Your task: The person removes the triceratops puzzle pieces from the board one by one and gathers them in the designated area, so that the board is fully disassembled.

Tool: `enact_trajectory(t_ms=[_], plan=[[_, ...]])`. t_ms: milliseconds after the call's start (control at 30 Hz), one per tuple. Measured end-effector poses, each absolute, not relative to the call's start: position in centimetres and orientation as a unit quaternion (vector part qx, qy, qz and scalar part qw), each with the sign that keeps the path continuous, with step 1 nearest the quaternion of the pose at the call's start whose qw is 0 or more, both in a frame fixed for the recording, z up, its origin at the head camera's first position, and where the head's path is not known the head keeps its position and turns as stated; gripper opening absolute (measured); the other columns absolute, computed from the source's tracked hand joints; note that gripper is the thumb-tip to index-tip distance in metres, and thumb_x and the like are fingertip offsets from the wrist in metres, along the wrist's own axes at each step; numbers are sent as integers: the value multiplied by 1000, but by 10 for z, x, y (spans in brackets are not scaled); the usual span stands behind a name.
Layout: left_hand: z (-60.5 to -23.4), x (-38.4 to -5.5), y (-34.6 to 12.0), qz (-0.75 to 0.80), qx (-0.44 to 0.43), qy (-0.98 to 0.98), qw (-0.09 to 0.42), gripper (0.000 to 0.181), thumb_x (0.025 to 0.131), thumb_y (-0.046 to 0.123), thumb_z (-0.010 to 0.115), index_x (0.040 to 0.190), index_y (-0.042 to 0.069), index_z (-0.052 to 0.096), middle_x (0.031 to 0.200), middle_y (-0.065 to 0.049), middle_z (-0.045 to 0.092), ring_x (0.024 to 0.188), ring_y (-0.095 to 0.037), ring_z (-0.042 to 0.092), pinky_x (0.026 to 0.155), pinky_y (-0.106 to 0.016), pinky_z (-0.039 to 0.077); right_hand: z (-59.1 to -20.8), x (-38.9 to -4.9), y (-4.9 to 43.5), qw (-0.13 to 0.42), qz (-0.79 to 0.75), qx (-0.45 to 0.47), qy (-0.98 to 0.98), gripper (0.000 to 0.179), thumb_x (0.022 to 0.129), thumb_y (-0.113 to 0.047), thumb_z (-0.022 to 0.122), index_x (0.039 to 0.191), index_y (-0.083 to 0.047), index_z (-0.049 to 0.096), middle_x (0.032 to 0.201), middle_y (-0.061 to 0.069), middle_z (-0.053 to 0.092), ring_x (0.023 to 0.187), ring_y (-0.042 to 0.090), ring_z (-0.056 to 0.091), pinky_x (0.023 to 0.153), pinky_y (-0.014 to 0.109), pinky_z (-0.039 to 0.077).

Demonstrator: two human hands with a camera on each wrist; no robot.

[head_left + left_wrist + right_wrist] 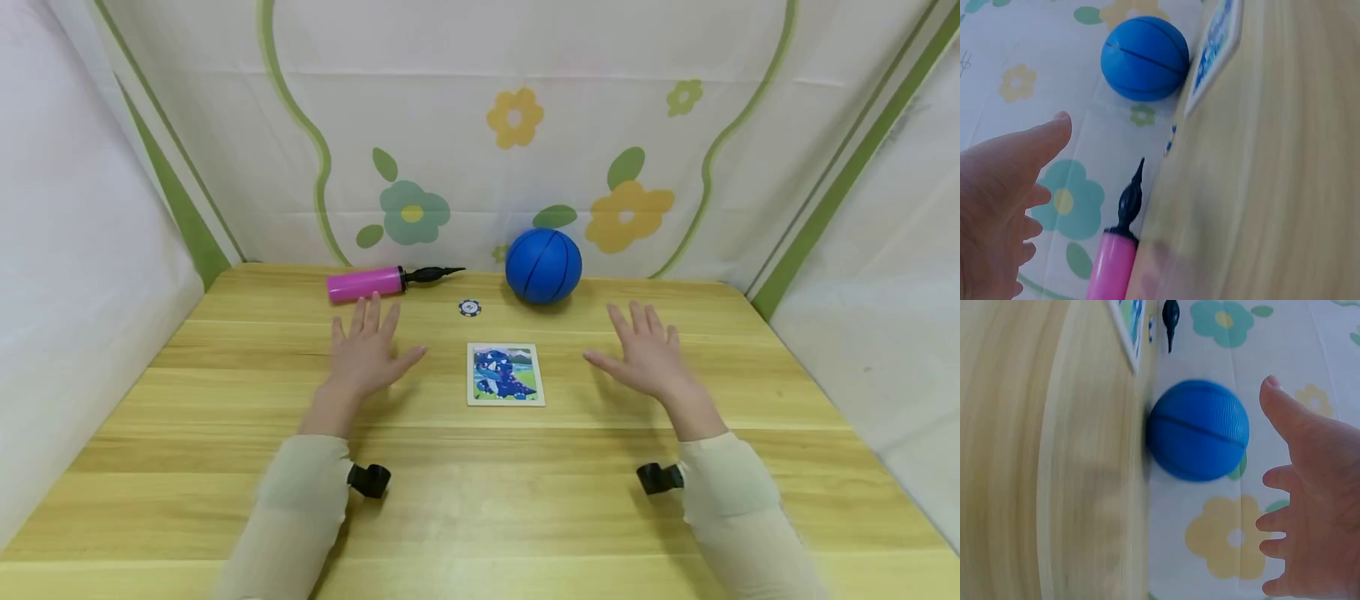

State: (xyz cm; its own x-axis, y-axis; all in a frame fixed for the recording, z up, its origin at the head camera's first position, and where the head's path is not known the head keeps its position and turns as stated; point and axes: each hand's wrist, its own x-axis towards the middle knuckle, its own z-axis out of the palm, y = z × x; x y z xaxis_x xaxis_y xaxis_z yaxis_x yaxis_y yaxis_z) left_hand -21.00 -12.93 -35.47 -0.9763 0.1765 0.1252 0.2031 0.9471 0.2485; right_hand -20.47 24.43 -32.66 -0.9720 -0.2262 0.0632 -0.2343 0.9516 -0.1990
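Note:
My left hand (pixel 365 354) is over the table with fingers spread and holds nothing; it is nearest to a pink hand pump (pixel 366 285) with a black nozzle. On the other side my right hand (pixel 643 357) is also spread and holds nothing, in front of and to the right of a blue ball (pixel 543 266) with black lines. Between the hands lies a square picture puzzle (pixel 506 374) showing a blue cartoon dinosaur in a pale frame. A small black-and-white poker chip (pixel 469 307) lies behind it. The left wrist view shows the pump (pixel 1112 265) beyond the thumb.
The wooden table (pixel 480 500) ends at a white cloth backdrop (pixel 450 117) printed with flowers, right behind the ball and pump. White cloth walls (pixel 885 333) stand along both sides. A black camera mount (pixel 369 481) sticks out from the left sleeve, another from the right.

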Motion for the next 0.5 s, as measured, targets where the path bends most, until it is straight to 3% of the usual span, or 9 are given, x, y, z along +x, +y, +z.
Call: enact_trajectory(t_ms=[267, 500], plan=[[-358, -220, -87, -187, -118, -974, 42, 81, 79, 66, 31, 139, 13, 15, 142, -13, -3, 127, -27, -10, 94, -49, -13, -343, -220, 194, 17, 159, 134, -978, 85, 76, -60, 47, 139, -10, 17, 140, 21, 8, 126, 38, 1, 93, 60, -1], [-373, -229, -62, -220, -125, -967, 36, 81, 78, 68, 30, 138, 15, 20, 142, -13, 8, 128, -29, 2, 96, -53, -4, -366, -232, 174, -1, 234, 133, -963, 77, 78, -51, 53, 136, -7, 25, 138, 18, 21, 125, 33, 14, 96, 54, 11]])
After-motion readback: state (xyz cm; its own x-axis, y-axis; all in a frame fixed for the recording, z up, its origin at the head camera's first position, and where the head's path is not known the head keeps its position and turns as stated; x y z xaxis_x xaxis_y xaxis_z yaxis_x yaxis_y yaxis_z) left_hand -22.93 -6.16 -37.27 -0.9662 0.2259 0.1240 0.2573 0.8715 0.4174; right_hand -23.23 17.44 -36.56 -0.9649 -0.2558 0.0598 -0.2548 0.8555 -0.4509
